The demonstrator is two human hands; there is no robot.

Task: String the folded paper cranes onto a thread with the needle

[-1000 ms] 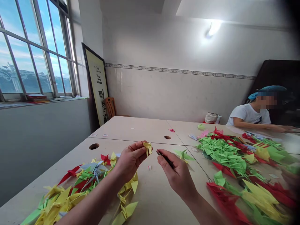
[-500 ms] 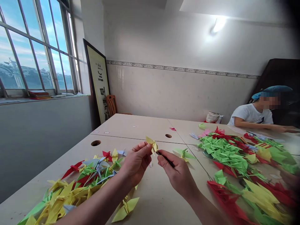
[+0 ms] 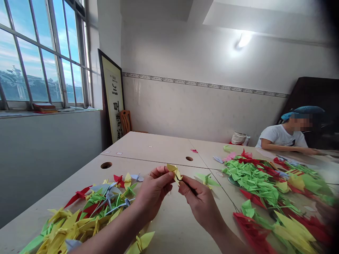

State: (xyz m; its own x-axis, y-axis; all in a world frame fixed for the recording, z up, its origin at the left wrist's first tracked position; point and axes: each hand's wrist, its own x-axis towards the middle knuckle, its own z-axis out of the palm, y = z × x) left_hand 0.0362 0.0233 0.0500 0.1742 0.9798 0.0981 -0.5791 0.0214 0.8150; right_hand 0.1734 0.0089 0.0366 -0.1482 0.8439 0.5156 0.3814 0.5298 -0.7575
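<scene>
A small yellow folded paper crane (image 3: 174, 171) is pinched between the thumb and fingers of my left hand (image 3: 156, 188), above the middle of the table. My right hand (image 3: 198, 197) closes around a slim dark tool (image 3: 191, 187), mostly covered by the fingers. Its tip meets the lower right side of the crane; whether it is tweezers or a stick I cannot tell. Just behind my right hand lies a green and yellow paper crane (image 3: 207, 179). Below my left forearm sits another yellow crane (image 3: 141, 242), partly hidden.
A heap of yellow, green, red and pale blue cranes (image 3: 103, 201) covers the table's left side. On the right is a pile of green cranes (image 3: 254, 178) among red and yellow ones. Cable holes (image 3: 106, 165) pierce the tabletop. A co-worker (image 3: 283, 135) sits at the far right.
The right fingertips have come closer to the crane, and less of the dark tool shows. The crane has turned slightly in my left fingers. The view has tipped up a little.
</scene>
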